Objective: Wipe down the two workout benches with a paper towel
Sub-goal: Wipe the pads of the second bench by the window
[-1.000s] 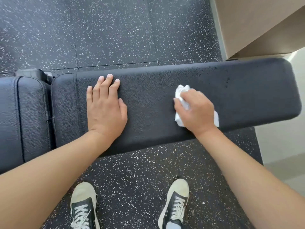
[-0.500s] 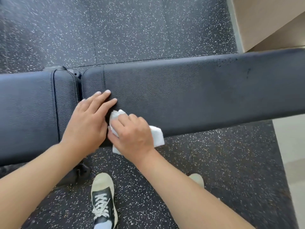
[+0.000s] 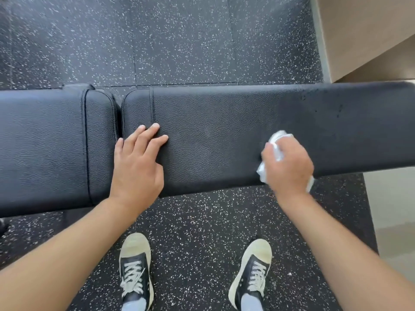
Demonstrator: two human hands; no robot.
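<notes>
Black pad on the left: a bumpy black bench cushion [image 3: 45,144] with a line of stitching near its right end. No words or labels can be read on it.
Gap: a thin dark gap [image 3: 119,117] sits between the left pad and the long pad.
Long pad: a long black bench cushion [image 3: 224,131] runs to the right edge of the view. It also has a stitched line near its left end. Its far right part looks darker, with small dark spots. No writing shows.
Left hand: the left hand [image 3: 137,167] lies flat on the left end of the long pad, just beside the gap. Its fingers [image 3: 155,129] are spread out a little and point away from the person. It holds nothing; it just presses on the pad.
Right hand: the right hand [image 3: 287,167] is closed around a bunched white paper towel [image 3: 278,140]. It looks a bit blurry.
Paper towel: it is pressed on the long pad near the front edge, well apart from the left hand. White bits stick out above the fingers and under the hand.
Floor: dark rubber floor [image 3: 202,41] with little white specks.
Shoes: two black lace-up shoes [image 3: 134,265] with pale toes stand on the floor in front of the bench. No brand name can be read.
Far right: a tan wall [image 3: 370,30] and a pale floor patch [image 3: 390,209].
</notes>
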